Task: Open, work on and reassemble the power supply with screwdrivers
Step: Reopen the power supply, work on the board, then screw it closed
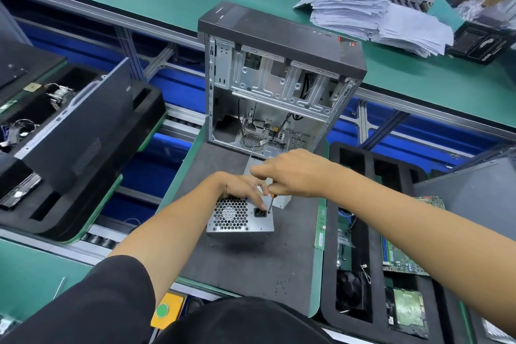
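Observation:
A grey metal power supply (237, 220) with a honeycomb fan grille and a black mains socket stands on the dark mat (251, 265) in the middle. My left hand (243, 187) rests on its top, fingers reaching down beside the socket. My right hand (293, 173) grips a screwdriver (270, 201) with an orange collar. The screwdriver's tip touches the face of the power supply just right of the socket. Behind it stands an open, mostly bare computer case (276, 86).
Black foam trays (360, 260) on the right hold a fan, circuit boards and a drive. On the left, more foam trays carry a black case panel (75, 131). Stacks of paper (371, 11) lie on the far green bench. A yellow box with a green button (164, 310) sits near me.

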### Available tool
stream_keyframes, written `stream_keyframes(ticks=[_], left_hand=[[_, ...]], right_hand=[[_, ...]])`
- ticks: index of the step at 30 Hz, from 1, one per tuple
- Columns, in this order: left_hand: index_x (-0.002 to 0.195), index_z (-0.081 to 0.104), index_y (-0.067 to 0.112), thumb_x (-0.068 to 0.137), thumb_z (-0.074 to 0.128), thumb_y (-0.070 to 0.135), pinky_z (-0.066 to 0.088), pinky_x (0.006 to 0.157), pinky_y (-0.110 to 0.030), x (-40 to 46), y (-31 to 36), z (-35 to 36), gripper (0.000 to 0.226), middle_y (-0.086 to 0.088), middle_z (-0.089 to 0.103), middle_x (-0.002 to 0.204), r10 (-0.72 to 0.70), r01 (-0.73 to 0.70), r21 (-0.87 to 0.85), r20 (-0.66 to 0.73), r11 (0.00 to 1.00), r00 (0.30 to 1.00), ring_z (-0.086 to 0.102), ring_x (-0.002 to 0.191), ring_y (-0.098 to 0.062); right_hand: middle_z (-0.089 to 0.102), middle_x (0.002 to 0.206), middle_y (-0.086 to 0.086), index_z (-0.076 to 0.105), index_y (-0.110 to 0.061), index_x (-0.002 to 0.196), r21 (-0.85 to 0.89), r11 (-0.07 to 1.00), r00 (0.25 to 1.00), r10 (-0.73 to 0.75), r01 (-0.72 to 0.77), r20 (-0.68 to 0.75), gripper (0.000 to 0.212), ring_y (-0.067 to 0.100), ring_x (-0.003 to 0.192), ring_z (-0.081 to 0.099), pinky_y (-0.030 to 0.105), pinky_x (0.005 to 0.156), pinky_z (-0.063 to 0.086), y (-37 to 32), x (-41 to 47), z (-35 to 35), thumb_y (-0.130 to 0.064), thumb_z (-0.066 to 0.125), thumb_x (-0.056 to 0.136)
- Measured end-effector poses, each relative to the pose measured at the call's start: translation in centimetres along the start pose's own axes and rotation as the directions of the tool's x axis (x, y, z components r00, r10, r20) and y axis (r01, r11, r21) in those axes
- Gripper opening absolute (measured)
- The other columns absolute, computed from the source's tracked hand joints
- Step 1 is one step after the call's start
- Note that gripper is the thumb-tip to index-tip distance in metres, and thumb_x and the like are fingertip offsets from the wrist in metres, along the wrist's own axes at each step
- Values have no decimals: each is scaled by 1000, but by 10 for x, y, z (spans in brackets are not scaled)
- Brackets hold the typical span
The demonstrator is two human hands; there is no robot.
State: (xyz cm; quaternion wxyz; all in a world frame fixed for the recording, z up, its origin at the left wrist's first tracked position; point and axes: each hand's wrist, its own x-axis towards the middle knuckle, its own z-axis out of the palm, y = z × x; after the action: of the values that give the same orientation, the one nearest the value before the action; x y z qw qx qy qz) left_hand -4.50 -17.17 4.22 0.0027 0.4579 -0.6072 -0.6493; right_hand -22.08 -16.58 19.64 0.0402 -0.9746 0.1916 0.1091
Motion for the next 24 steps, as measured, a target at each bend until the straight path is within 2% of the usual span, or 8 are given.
stream_keyframes(ticks=[2,4,7,12,15,18,21,24], left_hand=[[96,62,22,81,84,24,43,93,-41,0,-2,0,27,4,68,91,20,-20,-49,11,999,1000,60,91,-13],[93,59,24,87,82,16,45,83,-29,-1,-4,-1,25,10,71,79,41,-37,-98,38,994,998,65,78,-6],[96,65,23,84,84,21,47,81,-22,-3,-4,-1,23,4,75,96,28,-27,-112,9,993,1000,66,86,-6],[82,74,31,83,84,18,43,92,-36,-3,-3,1,16,1,72,87,62,-61,-122,-1,991,998,66,86,-11],[100,72,19,82,84,17,48,95,-32,-3,-3,2,21,-7,72,95,58,-57,-139,-3,989,998,66,90,-14],[90,77,24,83,84,20,51,82,-17,-2,-4,2,11,3,75,97,22,-25,-121,-31,992,999,67,86,-2],[78,78,37,84,83,23,48,80,-14,-3,-1,2,16,12,72,86,33,-36,-99,-26,994,999,65,82,4],[83,75,34,82,84,21,47,89,-25,-2,-2,2,16,-6,65,94,64,-66,-130,-22,989,998,61,91,-13]], right_hand=[[42,84,-10,33,-31,89,-18,999,1000,28,-28,4,18,17,63,46,30,47,23,3,-3,3,-30,51,91],[33,95,-9,38,-29,95,153,988,999,27,-34,46,24,8,67,44,32,50,32,4,-5,1,-16,55,83],[36,96,-9,35,-32,94,253,967,995,-56,34,81,39,10,73,38,33,57,37,2,-7,-6,-1,52,78],[52,87,-7,35,-30,98,-108,993,999,-42,42,7,19,23,64,46,31,46,23,2,-6,1,-27,52,90],[43,98,-5,39,-27,100,152,988,1000,2,-6,27,30,22,73,48,38,52,36,0,-6,-1,-11,55,80],[47,94,-3,38,-26,92,298,952,995,-86,65,60,34,15,86,40,38,66,42,-4,-5,-7,0,53,76],[47,78,-7,33,-28,91,33,997,997,-70,70,25,15,20,76,47,33,52,30,-5,2,-6,-26,48,87],[47,87,-5,32,-29,93,-92,995,998,-20,25,55,10,18,75,54,31,49,23,-2,3,-2,-37,38,89]])
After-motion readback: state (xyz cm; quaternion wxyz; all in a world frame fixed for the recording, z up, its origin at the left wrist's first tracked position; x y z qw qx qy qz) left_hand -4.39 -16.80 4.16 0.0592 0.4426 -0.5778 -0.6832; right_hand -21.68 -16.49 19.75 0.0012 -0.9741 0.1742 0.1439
